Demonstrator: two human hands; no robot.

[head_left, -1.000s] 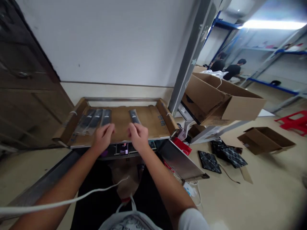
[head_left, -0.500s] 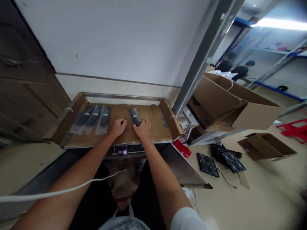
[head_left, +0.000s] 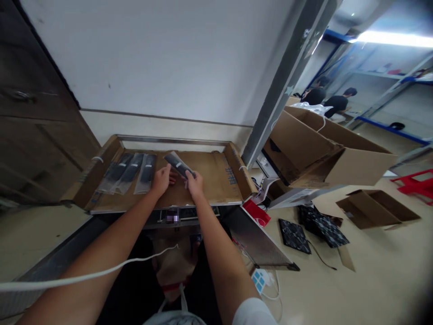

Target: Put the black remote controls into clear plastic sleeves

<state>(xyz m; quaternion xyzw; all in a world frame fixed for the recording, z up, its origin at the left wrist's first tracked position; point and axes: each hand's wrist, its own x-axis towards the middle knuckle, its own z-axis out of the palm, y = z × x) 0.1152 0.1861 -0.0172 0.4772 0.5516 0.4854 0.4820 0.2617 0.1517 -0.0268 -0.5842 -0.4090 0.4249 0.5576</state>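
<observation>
My right hand [head_left: 195, 184] grips the lower right end of a dark, flat, elongated item in a clear plastic sleeve [head_left: 179, 165], with a pale band round its middle. The item is tilted, its far end pointing up and left. Close below that far end is my left hand [head_left: 162, 179], thumb and fingers apart; whether it touches the sleeve I cannot tell. Three similar sleeved items [head_left: 131, 171] lie side by side at the left of a shallow cardboard tray [head_left: 216, 176], below both hands.
Raised cardboard sides [head_left: 241, 169] bound the tray, and a metal post [head_left: 270, 99] stands to its right. Beyond are a large open carton [head_left: 304, 144], a smaller carton [head_left: 375, 207] and black patterned panels [head_left: 294, 234] on the floor. A white cable [head_left: 101, 271] crosses my left forearm. Two people sit far right.
My right hand has shifted slightly left with the sleeved item, whose far end has swung left towards my left hand. The left hand's fingers have spread from a closed curl.
</observation>
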